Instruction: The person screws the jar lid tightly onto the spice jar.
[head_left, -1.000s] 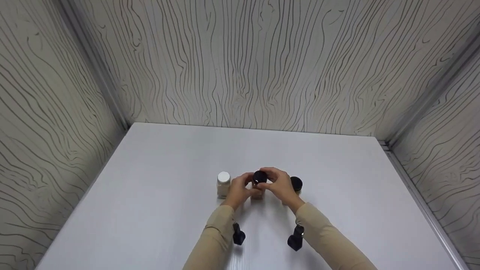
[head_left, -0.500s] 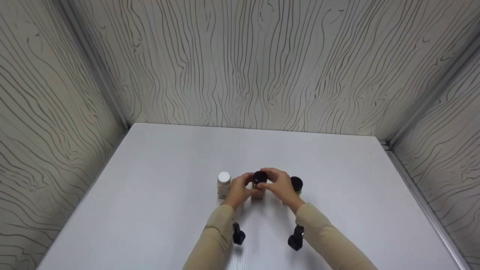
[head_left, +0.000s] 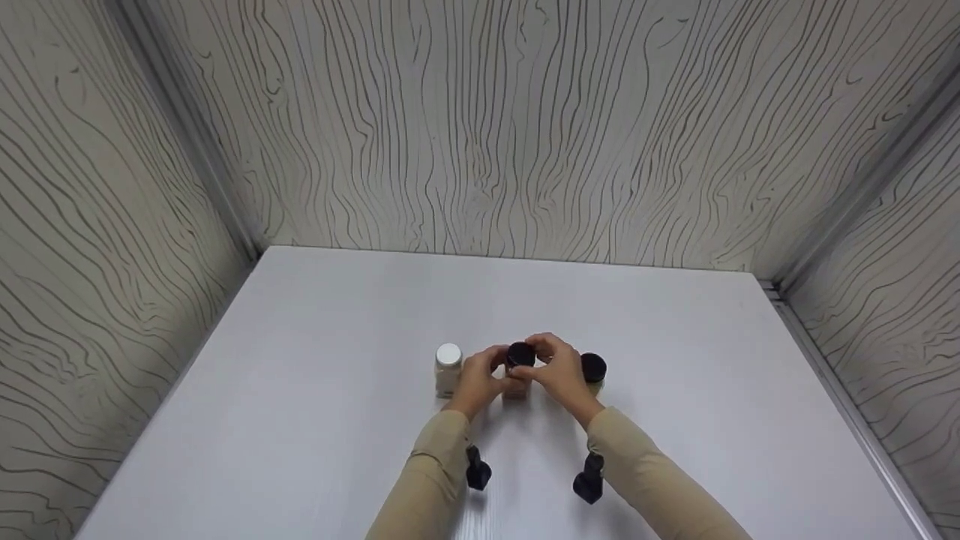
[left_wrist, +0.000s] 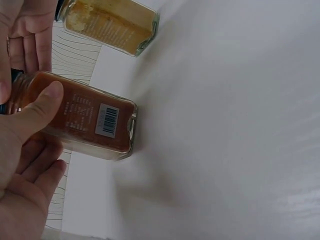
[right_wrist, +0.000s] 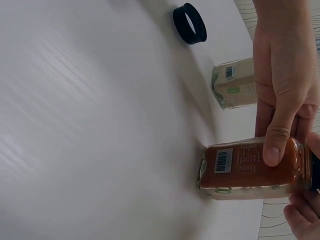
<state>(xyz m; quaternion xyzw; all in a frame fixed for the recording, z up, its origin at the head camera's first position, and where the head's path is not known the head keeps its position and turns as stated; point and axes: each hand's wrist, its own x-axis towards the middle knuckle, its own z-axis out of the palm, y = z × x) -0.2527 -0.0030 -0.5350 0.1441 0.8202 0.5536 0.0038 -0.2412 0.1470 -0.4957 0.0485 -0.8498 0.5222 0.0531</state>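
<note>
A square glass jar of reddish-brown powder (left_wrist: 82, 112) stands upright on the white table, a barcode label near its base. My left hand (head_left: 475, 381) grips its body, with the thumb laid across the glass. At the top, my right hand (head_left: 562, 375) holds the black lid (head_left: 520, 354) between thumb and fingers. To the left, close to my left hand, stands a similar jar of pale powder (right_wrist: 237, 84) with a white top (head_left: 448, 355). A jar of yellow powder (left_wrist: 111, 24) with a black lid (head_left: 593, 367) stands right of my right hand.
A loose black ring-shaped lid (right_wrist: 189, 23) lies on the table near the pale jar, seen in the right wrist view. Wood-patterned panels (head_left: 480, 135) enclose the white table (head_left: 337, 322) at the back and sides. Dark devices (head_left: 478, 469) hang from both wrists.
My right hand has shifted its fingers slightly around the lid, and its forearm has turned a little to the left. The left hand and the jars stay put.
</note>
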